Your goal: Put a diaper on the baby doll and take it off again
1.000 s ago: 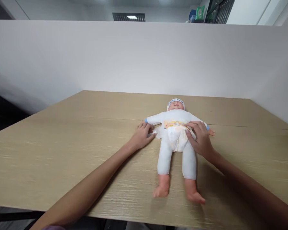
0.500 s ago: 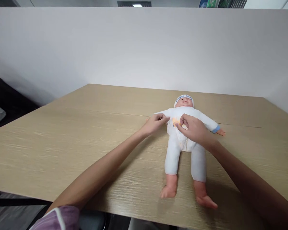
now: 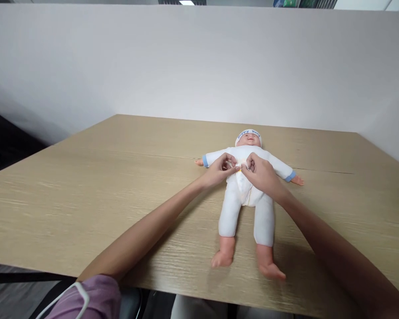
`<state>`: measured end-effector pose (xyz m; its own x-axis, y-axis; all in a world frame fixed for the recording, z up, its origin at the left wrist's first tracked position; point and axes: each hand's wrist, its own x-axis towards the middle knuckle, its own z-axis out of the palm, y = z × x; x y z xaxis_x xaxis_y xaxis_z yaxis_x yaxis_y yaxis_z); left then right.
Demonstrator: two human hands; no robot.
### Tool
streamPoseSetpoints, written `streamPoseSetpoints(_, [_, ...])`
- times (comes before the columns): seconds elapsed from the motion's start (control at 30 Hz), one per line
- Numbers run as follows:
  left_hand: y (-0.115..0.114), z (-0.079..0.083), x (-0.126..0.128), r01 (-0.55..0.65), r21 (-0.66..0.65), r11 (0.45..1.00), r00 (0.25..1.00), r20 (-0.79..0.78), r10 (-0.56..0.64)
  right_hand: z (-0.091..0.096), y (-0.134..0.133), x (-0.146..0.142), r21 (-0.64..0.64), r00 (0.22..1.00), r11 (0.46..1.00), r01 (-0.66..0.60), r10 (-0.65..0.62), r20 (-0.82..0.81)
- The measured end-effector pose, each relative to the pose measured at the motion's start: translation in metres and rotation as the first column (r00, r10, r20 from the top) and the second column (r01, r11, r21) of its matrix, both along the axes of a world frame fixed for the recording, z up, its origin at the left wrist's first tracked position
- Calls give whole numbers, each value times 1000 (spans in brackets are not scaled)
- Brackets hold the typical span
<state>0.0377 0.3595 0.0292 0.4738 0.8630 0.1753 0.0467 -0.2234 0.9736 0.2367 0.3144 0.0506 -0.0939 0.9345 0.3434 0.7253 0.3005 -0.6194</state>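
A baby doll (image 3: 229, 212) in a white suit with blue cuffs and a lettered headband lies on its back, its feet toward me. Around its hips is a white diaper (image 3: 248, 195) with a small orange-yellow patch at the front waist. My left hand (image 3: 221, 170) is at the waist on the left, thumb and fingers bent in a pinch on the diaper's edge. From the right, my right hand (image 3: 261, 175) pinches the front waist of the diaper, its thumb close to the left thumb. My fingers hide most of the waistband.
The doll lies on a wide wooden table (image 3: 103, 199) with a seam running across it. A pale partition (image 3: 186, 66) rises behind the table's far edge. Dark items stand beyond the left edge, and a chair shows below the near edge.
My left hand has moved in from the doll's side to the diaper's front, closer to my right hand. The orange patch is now mostly covered. The view has shifted slightly.
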Motion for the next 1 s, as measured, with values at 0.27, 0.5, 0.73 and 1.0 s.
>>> streamPoseSetpoints(0.27, [-61, 30, -15, -21, 372, 928, 977, -190, 98, 12, -63, -8, 301, 993, 948, -103, 114, -21])
streamPoseSetpoints(0.5, [-103, 24, -37, 389, 324, 862, 799, -584, -141, -16, -136, 23, -114, 980, 981, -154, 166, 108])
streamPoseSetpoints(0.73, [-88, -1, -3, 157, 476, 865, 740, -637, 217, -32, -113, 28, -20, 974, 999, -29, 33, 225])
streamPoseSetpoints(1.0, [-89, -11, -11, 203, 569, 797, 821, -543, 179, -45, -128, 20, 88, 974, 995, -40, 20, 224])
